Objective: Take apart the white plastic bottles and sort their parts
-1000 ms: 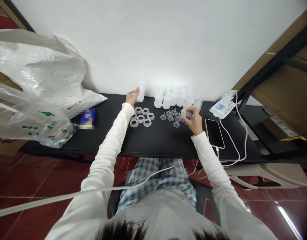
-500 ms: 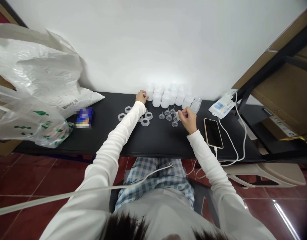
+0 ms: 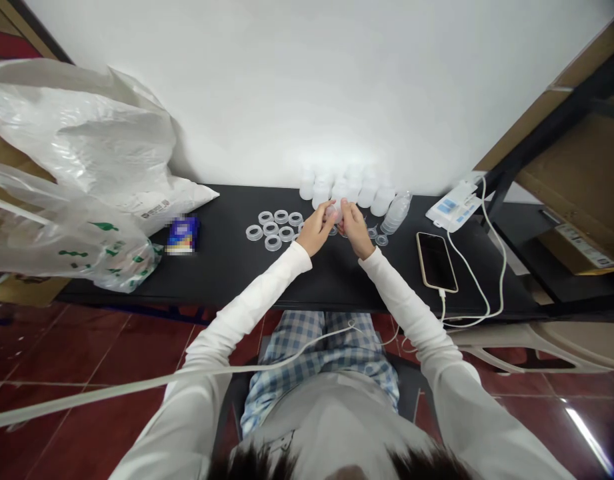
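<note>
My left hand [image 3: 314,229] and my right hand [image 3: 355,229] meet in front of the bottle row, closed around a small translucent plastic bottle [image 3: 335,211]. The fingers cover much of it, and any smaller part between them is hidden. Just behind stand several frosted white bottles [image 3: 322,191] against the wall. Several clear plastic rings [image 3: 273,243] lie left of my left hand. Small clear nozzle-like pieces [image 3: 381,240] lie by my right hand, some hidden behind it. A clear ribbed stack of plastic pieces [image 3: 397,212] leans at the row's right end.
On the black table [image 3: 227,267], a phone [image 3: 437,262] charges by a white cable [image 3: 479,293], near a white box [image 3: 454,208]. Large plastic bags [image 3: 87,140] and a blue packet [image 3: 182,235] occupy the left. Another cable [image 3: 211,371] crosses above my lap.
My left hand has moved right from the left end of the bottles, and my right hand has moved left from the small clear pieces. They now meet around the bottle.
</note>
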Tool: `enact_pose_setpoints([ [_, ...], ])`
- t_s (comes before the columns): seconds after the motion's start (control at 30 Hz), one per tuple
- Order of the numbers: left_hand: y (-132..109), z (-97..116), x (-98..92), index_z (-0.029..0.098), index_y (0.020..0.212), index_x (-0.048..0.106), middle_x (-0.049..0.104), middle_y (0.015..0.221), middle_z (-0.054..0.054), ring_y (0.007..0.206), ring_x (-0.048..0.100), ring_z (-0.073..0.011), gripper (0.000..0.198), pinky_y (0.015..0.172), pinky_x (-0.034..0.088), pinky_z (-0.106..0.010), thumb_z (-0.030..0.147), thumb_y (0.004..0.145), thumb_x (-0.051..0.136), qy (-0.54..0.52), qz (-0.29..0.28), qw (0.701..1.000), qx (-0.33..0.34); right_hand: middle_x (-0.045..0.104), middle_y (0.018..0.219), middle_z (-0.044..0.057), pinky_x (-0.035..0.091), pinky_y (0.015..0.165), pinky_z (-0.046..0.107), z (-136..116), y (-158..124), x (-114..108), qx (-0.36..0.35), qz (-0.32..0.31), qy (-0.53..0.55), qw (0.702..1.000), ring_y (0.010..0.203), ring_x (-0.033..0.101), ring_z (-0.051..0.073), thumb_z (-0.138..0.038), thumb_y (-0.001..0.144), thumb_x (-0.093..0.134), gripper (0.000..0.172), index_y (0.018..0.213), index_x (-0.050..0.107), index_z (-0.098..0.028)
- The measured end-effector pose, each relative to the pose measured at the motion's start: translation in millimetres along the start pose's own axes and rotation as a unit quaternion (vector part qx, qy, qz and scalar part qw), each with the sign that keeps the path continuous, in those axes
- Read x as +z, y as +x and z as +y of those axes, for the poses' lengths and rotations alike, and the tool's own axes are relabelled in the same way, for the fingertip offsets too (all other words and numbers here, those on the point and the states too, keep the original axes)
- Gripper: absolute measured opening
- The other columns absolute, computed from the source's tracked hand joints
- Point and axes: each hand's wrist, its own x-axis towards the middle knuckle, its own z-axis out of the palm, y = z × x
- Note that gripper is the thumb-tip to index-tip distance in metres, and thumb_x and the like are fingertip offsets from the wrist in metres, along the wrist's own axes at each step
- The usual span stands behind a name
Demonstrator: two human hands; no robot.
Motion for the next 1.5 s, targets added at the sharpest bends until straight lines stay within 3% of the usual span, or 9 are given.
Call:
enact_pose_setpoints([
  [0.2, -1.2, 8.3, -5.4, 0.018, 0.114, 0.057, 0.07, 0.087, -0.005, 0.08, 0.069, -0.0169, 0.028, 0.081, 0.052, -0.03, 0.039, 0.1, 0.044, -0.002, 0.056, 0.996, -0.069, 0.048, 0.066, -0.008, 0.042, 0.053, 0.024, -7.8, -14.6, 6.7, 0.025, -0.043, 0.122, 0.991, 0.053, 0.046, 0.008, -0.072, 0.083, 0.055, 0.049, 0.085, 0.039, -0.026],
  [0.43, 2.1, 15.5, -17.5, 0.02, 0.073, 0.051, 0.055, 0.059, 0.0, 0.062, 0.057, -0.0152, 0.036, 0.067, 0.044, -0.029, 0.039, 0.102, 0.038, 0.004, 0.018, 0.989, -0.145, 0.055, 0.074, -0.003, 0.046, 0.061, 0.028, -10.9, -14.9, 7.6, -0.109, -0.042, -0.067, 0.991, 0.063, 0.051, 0.012, -0.055, 0.087, 0.057, 0.031, 0.088, 0.046, -0.025],
  [0.53, -3.4, 3.6, -47.9, 0.019, 0.075, 0.057, 0.051, 0.056, 0.0, 0.055, 0.051, -0.0134, 0.049, 0.058, 0.04, -0.03, 0.051, 0.101, 0.031, -0.044, -0.002, 0.977, -0.209, 0.057, 0.076, -0.002, 0.046, 0.064, 0.028, -12.4, -17.6, -19.1, -0.152, -0.058, -0.178, 0.97, 0.062, 0.048, 0.011, -0.046, 0.087, 0.058, 0.023, 0.092, 0.053, -0.024],
  [0.7, -41.0, -54.7, -135.2, 0.021, 0.094, 0.056, 0.063, 0.08, -0.003, 0.085, 0.067, -0.0206, 0.041, 0.071, 0.046, -0.037, 0.062, 0.09, 0.052, -0.003, 0.25, 0.939, -0.239, 0.048, 0.07, -0.003, 0.044, 0.065, 0.028, -1.2, -34.8, -94.0, -0.154, -0.002, -0.323, 0.934, 0.062, 0.045, 0.013, -0.035, 0.085, 0.059, 0.019, 0.097, 0.058, -0.021],
  [0.87, -83.9, -111.6, -177.5, 0.033, 0.101, 0.049, 0.066, 0.102, -0.006, 0.112, 0.065, -0.0328, 0.054, 0.092, 0.048, -0.058, 0.055, 0.062, 0.08, 0.109, 0.307, 0.915, -0.24, 0.054, 0.081, 0.002, 0.048, 0.073, 0.032, 25.8, -58.4, -119.1, -0.085, -0.085, -0.438, 0.891, 0.073, 0.055, 0.018, -0.026, 0.083, 0.058, 0.017, 0.098, 0.061, -0.019],
  [1.03, -95.2, -120.3, -168.7, 0.036, 0.112, 0.05, 0.065, 0.116, -0.01, 0.124, 0.057, -0.0403, 0.054, 0.102, 0.038, -0.071, 0.055, 0.067, 0.073, 0.156, 0.249, 0.935, -0.2, 0.058, 0.087, 0.005, 0.052, 0.075, 0.037, 40.6, -73.0, -114.9, -0.049, -0.077, -0.466, 0.88, 0.076, 0.061, 0.022, -0.03, 0.086, 0.057, 0.04, 0.124, 0.053, -0.017],
  [1.23, -94.4, -71.8, -131.7, 0.033, 0.125, 0.049, 0.05, 0.143, -0.012, 0.145, 0.035, -0.038, 0.041, 0.112, 0.03, -0.069, 0.039, 0.086, 0.059, 0.253, 0.274, 0.922, -0.104, 0.057, 0.081, 0.004, 0.05, 0.063, 0.034, 32.7, -95.1, -118.0, -0.01, 0.087, -0.403, 0.911, 0.068, 0.062, 0.023, -0.051, 0.091, 0.05, 0.048, 0.122, 0.042, -0.015],
  [1.37, -80.6, -37.5, -72.6, 0.019, 0.109, 0.056, 0.062, 0.124, -0.015, 0.124, 0.057, -0.0275, 0.021, 0.109, 0.044, -0.049, 0.025, 0.094, 0.043, 0.249, 0.105, 0.962, 0.05, 0.059, 0.082, 0.007, 0.048, 0.063, 0.038, 33.3, -94.6, -111.2, 0.068, 0.151, -0.42, 0.892, 0.063, 0.06, 0.024, -0.033, 0.092, 0.041, 0.024, 0.11, 0.044, -0.017],
  [1.5, -46.9, -26.6, -18.1, 0.018, 0.109, 0.059, 0.064, 0.121, -0.013, 0.114, 0.062, -0.0245, 0.024, 0.099, 0.048, -0.039, 0.018, 0.094, 0.039, 0.301, -0.049, 0.95, 0.066, 0.062, 0.089, 0.014, 0.047, 0.063, 0.04, 42.0, -84.9, -108.7, 0.122, 0.166, -0.445, 0.872, 0.06, 0.057, 0.023, -0.023, 0.088, 0.038, 0.019, 0.104, 0.046, -0.018],
])
